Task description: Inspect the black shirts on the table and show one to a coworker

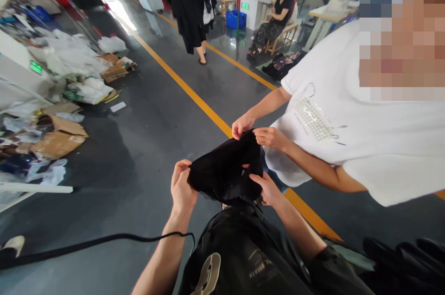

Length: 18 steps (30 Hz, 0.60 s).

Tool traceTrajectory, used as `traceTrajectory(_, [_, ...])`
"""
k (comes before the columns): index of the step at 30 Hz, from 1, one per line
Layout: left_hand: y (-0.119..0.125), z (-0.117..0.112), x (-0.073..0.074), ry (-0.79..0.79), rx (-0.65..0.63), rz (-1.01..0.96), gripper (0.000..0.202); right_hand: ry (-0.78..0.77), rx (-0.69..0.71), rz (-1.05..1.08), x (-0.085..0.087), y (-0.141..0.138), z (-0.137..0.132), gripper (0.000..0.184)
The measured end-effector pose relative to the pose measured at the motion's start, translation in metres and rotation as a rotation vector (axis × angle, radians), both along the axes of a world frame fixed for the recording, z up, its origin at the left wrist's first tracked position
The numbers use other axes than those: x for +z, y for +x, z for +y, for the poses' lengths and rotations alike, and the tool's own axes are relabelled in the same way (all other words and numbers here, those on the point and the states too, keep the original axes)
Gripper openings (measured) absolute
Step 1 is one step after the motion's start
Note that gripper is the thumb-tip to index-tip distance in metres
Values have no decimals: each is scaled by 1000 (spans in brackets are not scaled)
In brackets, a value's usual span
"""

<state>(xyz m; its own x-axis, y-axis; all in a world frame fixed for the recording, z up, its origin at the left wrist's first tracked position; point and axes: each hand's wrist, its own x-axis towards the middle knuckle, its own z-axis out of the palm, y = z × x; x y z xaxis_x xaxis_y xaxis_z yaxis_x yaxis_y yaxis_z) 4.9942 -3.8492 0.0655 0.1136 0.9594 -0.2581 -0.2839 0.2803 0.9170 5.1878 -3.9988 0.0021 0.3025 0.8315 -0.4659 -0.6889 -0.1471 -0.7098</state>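
Note:
A piece of black fabric [225, 167] is stretched out in front of me at chest height. My left hand [181, 186] is closed on its near left edge. My right hand [267, 188] pinches its near right edge, fingers pressed to the cloth. A co-worker in a white T-shirt [365, 133] stands at my right and grips the far edge with both hands [257, 132]. More black garments lie in my lap [243, 248] below the stretched piece.
Yellow floor lines [194, 96] cross the grey floor. Cardboard and plastic bags [59, 100] are heaped at the left. A black cable [104, 241] runs across the lower left. One person walks away at the back [187, 8]; another sits on a stool [278, 17].

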Motion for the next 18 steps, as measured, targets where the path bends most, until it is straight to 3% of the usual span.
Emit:
traceTrajectory(4, [3, 4, -5, -170, -22, -62, 28, 161, 67, -123, 7, -8, 30, 56])
traceTrajectory(9, [3, 4, -12, -278, -22, -147, 31, 144, -10, -415, -5, -16, 60, 62])
traceTrajectory(12, [2, 1, -12, -312, -29, -182, 33, 161, 27, -433, -7, -14, 62, 62])
traceTrajectory(15, [2, -2, -7, -298, -17, -187, 30, 222, 156, -389, 2, -12, 57, 58])
traceTrajectory(18, [3, -6, 2, -269, 0, -159, 30, 279, 389, -321, 12, -14, 55, 55])
